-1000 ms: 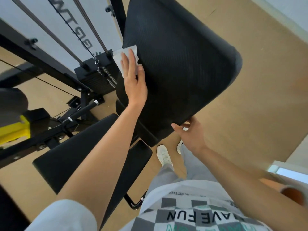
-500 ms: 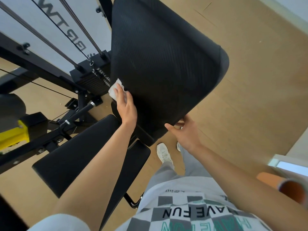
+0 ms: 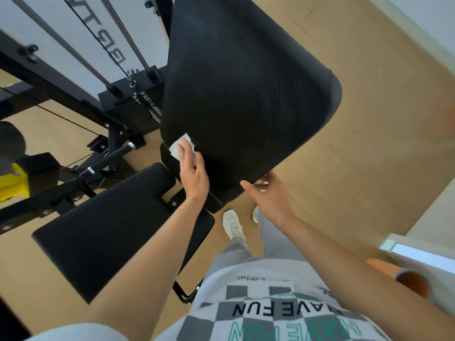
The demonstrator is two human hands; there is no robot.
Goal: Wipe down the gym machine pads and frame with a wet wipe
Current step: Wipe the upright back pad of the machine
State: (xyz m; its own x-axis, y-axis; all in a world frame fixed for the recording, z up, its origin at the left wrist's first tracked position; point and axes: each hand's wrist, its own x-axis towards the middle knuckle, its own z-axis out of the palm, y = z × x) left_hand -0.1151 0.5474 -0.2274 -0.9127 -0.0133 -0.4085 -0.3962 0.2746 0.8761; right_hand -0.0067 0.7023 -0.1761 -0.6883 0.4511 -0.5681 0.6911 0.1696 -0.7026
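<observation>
The left hand (image 3: 194,173), fingers straight, presses the wet wipe (image 3: 181,143) onto the back pad (image 3: 246,94) at its seven-o'clock edge. The right hand (image 3: 268,195) has its grip pinched on the pad's six-o'clock corner. The seat pad (image 3: 110,227) and frame (image 3: 49,77) likely remain.

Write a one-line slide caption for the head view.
Left hand presses a wet wipe low on the black pad; right hand grips the pad's corner.
</observation>
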